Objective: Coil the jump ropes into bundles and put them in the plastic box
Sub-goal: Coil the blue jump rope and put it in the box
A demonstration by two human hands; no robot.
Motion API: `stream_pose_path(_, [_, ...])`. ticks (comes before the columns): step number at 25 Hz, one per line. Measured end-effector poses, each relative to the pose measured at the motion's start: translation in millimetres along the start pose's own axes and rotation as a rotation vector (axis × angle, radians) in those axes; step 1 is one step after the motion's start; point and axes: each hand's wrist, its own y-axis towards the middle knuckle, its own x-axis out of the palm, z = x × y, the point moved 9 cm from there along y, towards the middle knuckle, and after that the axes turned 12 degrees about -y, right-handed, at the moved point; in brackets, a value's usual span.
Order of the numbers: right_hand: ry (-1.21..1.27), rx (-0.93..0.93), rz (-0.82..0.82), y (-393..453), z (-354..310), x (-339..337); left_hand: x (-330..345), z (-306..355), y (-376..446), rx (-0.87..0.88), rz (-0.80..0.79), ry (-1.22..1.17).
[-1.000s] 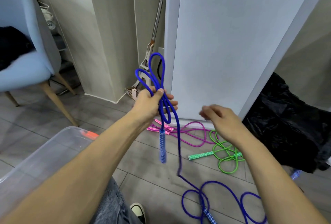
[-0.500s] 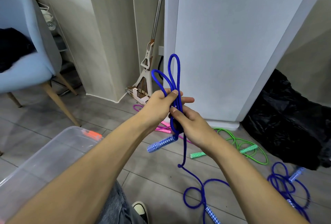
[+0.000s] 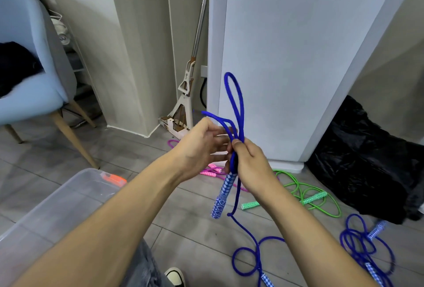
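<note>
- Right hand (image 3: 249, 163), frame centre, grips the looped blue jump rope (image 3: 234, 103).
- Left hand (image 3: 202, 147) beside it, fingers loosely spread, touching the loops.
- Clear plastic box (image 3: 57, 206) lower left.

No readable text, labels, brands or numbers anywhere I can see. The handles on my blue jump rope (image 3: 234, 108) carry only a diamond pattern, no lettering. The plastic box (image 3: 52, 208) shows no legible marking.
</note>
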Motion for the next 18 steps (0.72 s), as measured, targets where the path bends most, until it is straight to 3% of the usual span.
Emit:
stream_pose_path(5, [-0.296,-0.136,-0.111,-4,-8,4,6,-4,6,0.124,0.096,0.174])
stream_pose_path(8, [-0.234,-0.119,-0.158,-5,-7,8,8,3,3,0.192,0.082,0.246])
stream_pose_path(14, [-0.36,-0.09,-0.24,-6,4,-4,-16,32,1,0.319,0.191,0.11])
stream_pose_path(18, [-0.255,-0.054,-0.272,-3,10,-22,-50,51,1,0.376,0.335,-0.048])
